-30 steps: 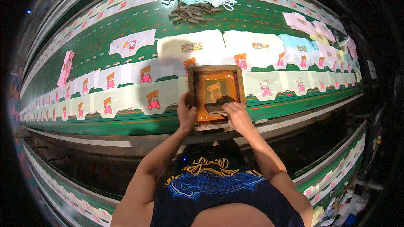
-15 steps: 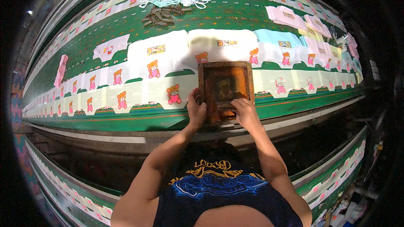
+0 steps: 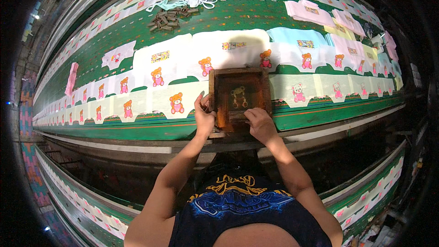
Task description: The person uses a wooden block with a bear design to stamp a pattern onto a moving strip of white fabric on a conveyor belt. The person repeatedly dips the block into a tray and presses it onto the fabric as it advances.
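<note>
A wooden screen-printing frame point(image 3: 212, 81) lies flat on the row of pale fabric pieces nearest me. Its mesh shows a light bear-shaped pattern point(image 3: 239, 97). My left hand point(image 3: 204, 116) is closed round the frame's left side near the lower corner. Inside the frame, at the near end of the mesh, my right hand point(image 3: 262, 125) grips a squeegee point(image 3: 235, 116), whose grip is partly covered by the fingers. Left of the frame, a cream piece point(image 3: 161, 105) bears a brown and pink bear. To its right, a piece point(image 3: 286, 92) carries a paler bear with pink parts only.
The long green table point(image 3: 151, 132) holds rows of printed fabric pieces. Farther back lie a pile of dark short cylinders point(image 3: 167, 19), white and mint straps point(image 3: 196, 1) and folded pink garments point(image 3: 302, 11). A ledge point(image 3: 114, 144) runs along the near edge.
The whole view has shifted slightly. The bear pattern in the mesh now shows more clearly. Both hands keep their holds on the frame and the squeegee.
</note>
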### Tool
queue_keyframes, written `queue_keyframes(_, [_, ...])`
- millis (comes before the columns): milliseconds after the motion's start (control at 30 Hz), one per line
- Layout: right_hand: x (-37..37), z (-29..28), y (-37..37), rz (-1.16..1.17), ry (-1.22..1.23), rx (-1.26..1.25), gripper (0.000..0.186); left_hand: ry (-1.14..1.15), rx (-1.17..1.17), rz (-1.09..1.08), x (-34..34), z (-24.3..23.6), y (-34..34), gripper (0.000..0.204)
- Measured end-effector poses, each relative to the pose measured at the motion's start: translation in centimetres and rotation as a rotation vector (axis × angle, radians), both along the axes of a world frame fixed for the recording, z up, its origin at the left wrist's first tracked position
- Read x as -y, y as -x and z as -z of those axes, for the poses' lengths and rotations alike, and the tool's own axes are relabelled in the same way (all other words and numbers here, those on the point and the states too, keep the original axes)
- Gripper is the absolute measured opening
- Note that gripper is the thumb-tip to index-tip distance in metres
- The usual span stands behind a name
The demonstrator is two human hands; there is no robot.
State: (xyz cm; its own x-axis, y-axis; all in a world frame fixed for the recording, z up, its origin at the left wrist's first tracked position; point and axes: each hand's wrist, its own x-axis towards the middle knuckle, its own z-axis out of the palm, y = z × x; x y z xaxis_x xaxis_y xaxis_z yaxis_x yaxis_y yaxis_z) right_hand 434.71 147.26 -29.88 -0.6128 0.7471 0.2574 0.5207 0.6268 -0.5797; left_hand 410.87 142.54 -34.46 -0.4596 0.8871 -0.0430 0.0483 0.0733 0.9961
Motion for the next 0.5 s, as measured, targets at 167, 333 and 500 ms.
queue_keyframes(167, [0.0,0.0,0.1,-0.009,-0.014,0.014,0.03,0.107,-0.09,0.011,0.2,-0.5,0.2,0.086])
queue_keyframes(333, [-4.0,-0.9,0.6,-0.05,0.086,0.018,0.031,0.133,-0.096,-0.018,0.2,-0.9,0.1,0.084])
queue_keyframes(500, [-11.3,0.5,4.2,0.039,0.019,-0.005,0.03,0.134,-0.182,-0.002,0.0,-0.6,0.2,0.081])
